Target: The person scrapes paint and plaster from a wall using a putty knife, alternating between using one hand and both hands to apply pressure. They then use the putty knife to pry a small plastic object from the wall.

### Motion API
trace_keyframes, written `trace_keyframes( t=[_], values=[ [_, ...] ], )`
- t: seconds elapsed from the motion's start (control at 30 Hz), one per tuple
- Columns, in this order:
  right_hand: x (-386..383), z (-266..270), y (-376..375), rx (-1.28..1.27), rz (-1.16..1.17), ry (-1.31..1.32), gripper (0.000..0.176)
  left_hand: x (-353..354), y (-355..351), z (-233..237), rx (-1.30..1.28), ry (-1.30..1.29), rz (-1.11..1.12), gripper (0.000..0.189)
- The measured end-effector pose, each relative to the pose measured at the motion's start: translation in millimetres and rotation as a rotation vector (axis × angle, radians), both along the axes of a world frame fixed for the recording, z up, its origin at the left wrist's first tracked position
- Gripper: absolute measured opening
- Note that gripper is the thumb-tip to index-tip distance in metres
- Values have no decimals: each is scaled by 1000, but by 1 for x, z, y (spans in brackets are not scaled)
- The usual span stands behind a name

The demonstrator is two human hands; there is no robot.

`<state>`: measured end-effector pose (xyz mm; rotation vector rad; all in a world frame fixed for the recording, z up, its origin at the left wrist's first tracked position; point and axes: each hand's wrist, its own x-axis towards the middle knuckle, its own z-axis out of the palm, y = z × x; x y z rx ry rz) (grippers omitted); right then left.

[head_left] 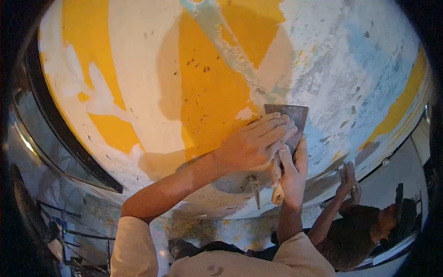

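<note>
My right hand (291,175) is closed round the handle of a scraper (298,119), a wide dark metal blade whose pale wooden handle end pokes out below the palm. Across the blade lies my left hand (258,143), its fingers bent and pressed together on the metal. The blade's top edge rests against a large curved panel (147,60) of white and orange paint, at the lower end of a stripped greenish diagonal band (230,51). Patches of bare, blue-grey worn surface (337,92) spread to the right of the blade. Part of the handle is hidden by my fingers.
A pointed metal piece (255,191) sticks out from the panel just below my left wrist. Close by on the right, a co-worker (355,231) in dark clothes has both hands raised at the panel. A black curved edge (69,143) borders the left side; metal framework (87,244) stands lower left.
</note>
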<state>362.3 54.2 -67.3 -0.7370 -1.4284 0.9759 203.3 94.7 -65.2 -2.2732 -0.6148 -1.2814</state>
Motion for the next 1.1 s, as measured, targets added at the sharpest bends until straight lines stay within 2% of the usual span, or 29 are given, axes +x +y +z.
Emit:
trace_keyframes(
  t=[0.07,0.17,0.27,0.37,0.5,0.6,0.7,0.8,0.87,0.93,0.97,1.03,1.1],
  values=[
    [2,4,-4,-51,14,13,41,0,-2,4,-4,22,14,54],
    [0,-15,1,60,-111,-53,41,2,-6,-5,13,61,87,54],
    [3,-28,3,-35,-51,-32,45,1,-14,-11,-3,67,98,51],
    [-6,-29,-6,4,-88,19,49,-4,-22,-10,-8,70,101,49],
    [-14,-23,-3,-24,-19,128,48,-4,-14,-4,-11,37,57,47],
    [-14,-22,54,499,-271,-27,38,-2,-4,30,41,24,49,47],
    [-27,56,23,210,-76,256,26,3,-6,77,49,7,71,49],
    [-29,59,1,114,-27,318,20,5,-18,76,28,31,120,48],
    [-26,24,16,215,-138,209,24,4,-22,54,32,51,132,48],
    [-38,25,16,346,-232,204,26,3,-25,53,76,75,172,47],
    [-24,30,4,113,-66,194,27,4,-27,53,96,89,191,47],
    [-26,50,19,149,-18,260,27,7,-21,84,142,93,243,46],
    [-24,59,20,108,31,309,28,12,-20,94,158,90,273,46]
  ],
)
